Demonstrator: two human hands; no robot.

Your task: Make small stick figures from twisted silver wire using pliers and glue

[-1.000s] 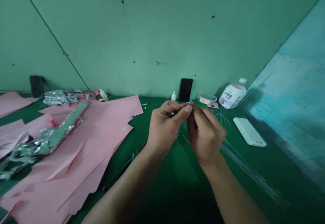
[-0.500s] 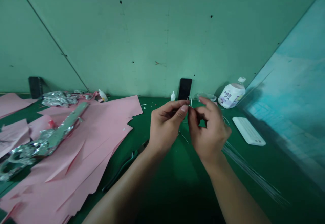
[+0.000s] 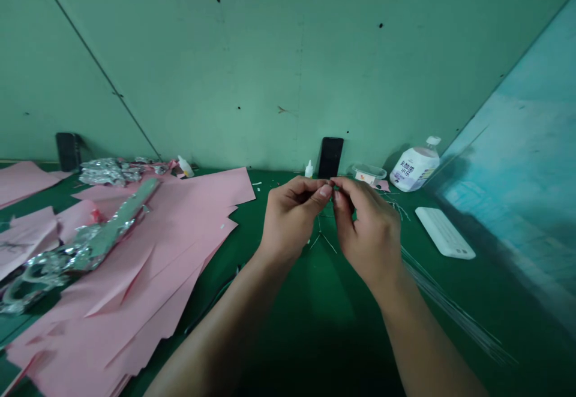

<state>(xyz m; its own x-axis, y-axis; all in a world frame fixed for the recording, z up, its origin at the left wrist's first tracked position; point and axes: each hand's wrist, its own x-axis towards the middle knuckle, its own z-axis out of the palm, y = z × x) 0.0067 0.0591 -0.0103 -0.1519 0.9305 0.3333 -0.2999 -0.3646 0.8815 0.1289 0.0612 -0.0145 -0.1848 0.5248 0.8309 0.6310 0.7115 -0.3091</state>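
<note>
My left hand (image 3: 288, 220) and my right hand (image 3: 369, 223) meet above the middle of the table, thumbs and forefingers pinched tip to tip. Between them they hold a thin wire piece (image 3: 320, 234), mostly hidden by the fingers. Below the fingers its pale strands come together and fork into two legs pointing down. On the table right of my right wrist lies a bundle of straight thin wires (image 3: 450, 304). Partly under my left forearm is a pair of dark-handled pliers (image 3: 211, 304).
Pink paper sheets (image 3: 180, 223) cover the left side, with crumpled foil (image 3: 110, 172) on them. Along the wall stand a black phone (image 3: 330, 156), a small white dropper bottle (image 3: 309, 169), a clear plastic container (image 3: 368, 173) and a drink bottle (image 3: 414, 168). A white power bank (image 3: 444, 232) lies at right.
My right forefinger, raised before, has come down beside the thumb. The small white loop above the fingertips no longer shows. The forked wire ends show more clearly, and the view has shifted slightly.
</note>
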